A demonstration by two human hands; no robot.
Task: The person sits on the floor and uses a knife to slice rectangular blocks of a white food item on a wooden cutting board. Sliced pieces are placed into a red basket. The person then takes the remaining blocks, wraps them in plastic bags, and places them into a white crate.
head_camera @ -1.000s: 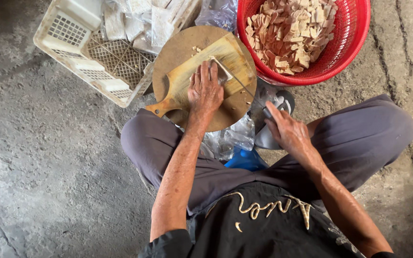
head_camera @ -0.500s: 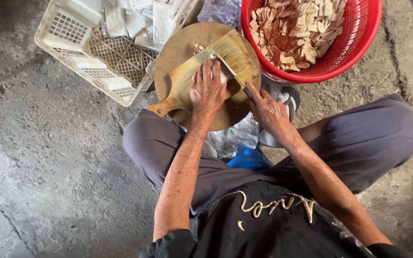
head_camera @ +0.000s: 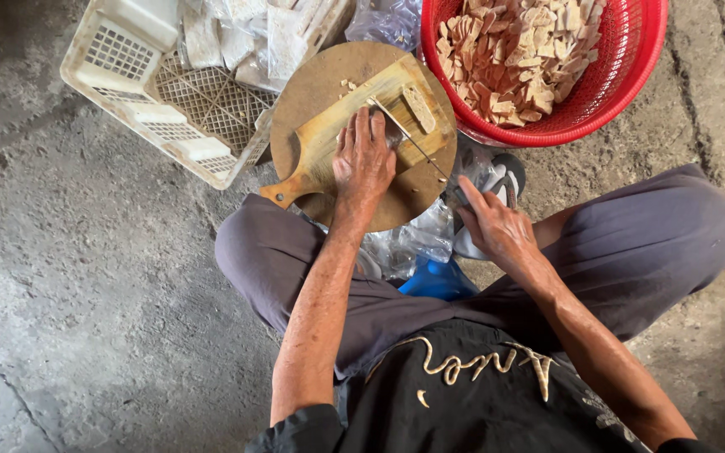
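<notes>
While we sit over the round wooden block [head_camera: 320, 84], our left hand [head_camera: 363, 159] lies flat, fingers pressed together, on the paddle-shaped cutting board [head_camera: 341, 130]. Beyond its fingertips a pale slab [head_camera: 418, 109] rests on that board. Our right hand [head_camera: 497, 226] is closed around the handle of a thin knife [head_camera: 409, 134], whose blade runs just beside the left fingers. Farther out beyond the right hand stands a red basket [head_camera: 623, 75] of cut pieces; a white crate [head_camera: 144, 101] sits outward of the left hand.
</notes>
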